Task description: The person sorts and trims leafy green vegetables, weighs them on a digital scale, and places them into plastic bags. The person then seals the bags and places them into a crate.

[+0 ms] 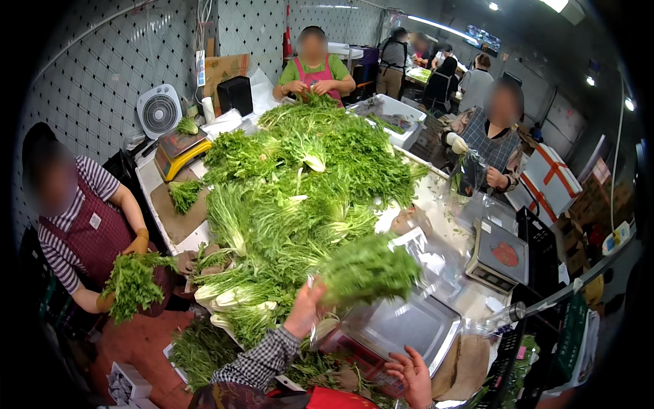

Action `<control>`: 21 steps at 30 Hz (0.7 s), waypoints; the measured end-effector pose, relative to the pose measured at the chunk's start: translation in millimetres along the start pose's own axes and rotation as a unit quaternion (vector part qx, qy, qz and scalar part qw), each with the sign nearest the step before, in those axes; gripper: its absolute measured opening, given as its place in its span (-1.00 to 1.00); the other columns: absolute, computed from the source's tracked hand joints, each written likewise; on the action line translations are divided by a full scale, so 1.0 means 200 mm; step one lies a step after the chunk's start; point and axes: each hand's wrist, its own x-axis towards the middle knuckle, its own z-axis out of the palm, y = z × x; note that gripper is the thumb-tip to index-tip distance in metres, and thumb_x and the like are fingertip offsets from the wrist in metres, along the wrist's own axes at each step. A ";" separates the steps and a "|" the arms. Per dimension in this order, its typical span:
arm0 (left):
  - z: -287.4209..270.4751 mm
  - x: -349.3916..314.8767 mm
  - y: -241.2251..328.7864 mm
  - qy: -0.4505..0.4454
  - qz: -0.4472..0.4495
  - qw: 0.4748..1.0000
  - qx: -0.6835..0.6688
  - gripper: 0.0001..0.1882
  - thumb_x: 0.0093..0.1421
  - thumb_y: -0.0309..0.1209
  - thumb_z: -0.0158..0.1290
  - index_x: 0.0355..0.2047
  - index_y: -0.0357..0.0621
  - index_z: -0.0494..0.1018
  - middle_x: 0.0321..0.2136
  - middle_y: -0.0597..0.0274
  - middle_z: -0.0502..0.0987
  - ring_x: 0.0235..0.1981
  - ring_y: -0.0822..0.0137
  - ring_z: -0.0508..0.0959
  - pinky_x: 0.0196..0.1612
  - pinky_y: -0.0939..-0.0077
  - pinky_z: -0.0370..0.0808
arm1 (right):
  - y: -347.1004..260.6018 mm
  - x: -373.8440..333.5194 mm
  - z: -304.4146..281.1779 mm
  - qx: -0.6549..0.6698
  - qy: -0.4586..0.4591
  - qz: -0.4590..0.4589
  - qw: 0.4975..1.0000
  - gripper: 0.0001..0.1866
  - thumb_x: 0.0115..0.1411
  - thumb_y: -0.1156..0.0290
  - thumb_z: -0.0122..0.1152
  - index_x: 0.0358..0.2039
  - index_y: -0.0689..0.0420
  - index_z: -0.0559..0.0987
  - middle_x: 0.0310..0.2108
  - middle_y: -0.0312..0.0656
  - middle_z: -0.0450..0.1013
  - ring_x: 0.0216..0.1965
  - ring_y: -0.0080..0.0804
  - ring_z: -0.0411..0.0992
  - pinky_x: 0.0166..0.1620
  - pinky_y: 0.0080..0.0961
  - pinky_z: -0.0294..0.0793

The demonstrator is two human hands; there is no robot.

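My left hand (305, 311), coming out of a checked sleeve, is closed around the base of a bunch of curly endive (371, 267). The leaves are smeared by motion and hang over the far edge of a red scale with a grey platform (402, 328). By the scale's near right corner is my right hand (411, 376), its fingers apart and nothing in them. Beyond my left hand a large heap of curly endive (286, 194) covers the table, some pale stem ends facing me. Clear plastic bags (439, 266) lie past the scale.
Co-workers stand left, far side and right; the left one holds endive (136, 290). A second scale (501, 252) stands at right, a yellow scale (180, 151) at far left. Black crates (541, 238) line the right side. Greens (204, 351) lie below the table's left edge.
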 end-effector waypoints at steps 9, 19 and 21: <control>-0.04 -0.24 -0.32 -0.056 -0.159 0.985 0.032 -0.56 0.29 -0.39 0.10 0.13 -0.15 0.26 -0.12 0.23 0.50 -0.15 0.44 0.55 -0.19 0.57 0.56 | 0.25 0.16 -0.37 0.122 -0.094 -0.056 0.986 -0.41 0.31 0.01 0.09 0.25 0.00 0.26 0.10 -0.27 0.39 0.07 -0.31 0.39 0.02 -0.30 0.45; -0.02 -0.29 -0.30 -0.033 -0.133 0.983 0.121 -0.60 0.30 -0.41 0.08 0.10 -0.19 0.30 -0.13 0.24 0.50 -0.18 0.50 0.51 -0.14 0.62 0.49 | 0.29 0.15 -0.39 0.176 -0.105 -0.054 0.977 -0.36 0.32 -0.02 0.07 0.28 0.02 0.21 0.21 -0.15 0.31 0.15 -0.20 0.34 0.13 -0.20 0.38; -0.01 -0.29 -0.29 -0.033 -0.132 0.982 0.135 -0.60 0.30 -0.41 0.09 0.10 -0.19 0.30 -0.13 0.22 0.51 -0.17 0.49 0.52 -0.13 0.61 0.48 | 0.29 0.15 -0.38 0.201 -0.097 -0.050 0.973 -0.37 0.33 -0.03 0.05 0.28 0.02 0.21 0.20 -0.15 0.32 0.15 -0.19 0.34 0.12 -0.20 0.39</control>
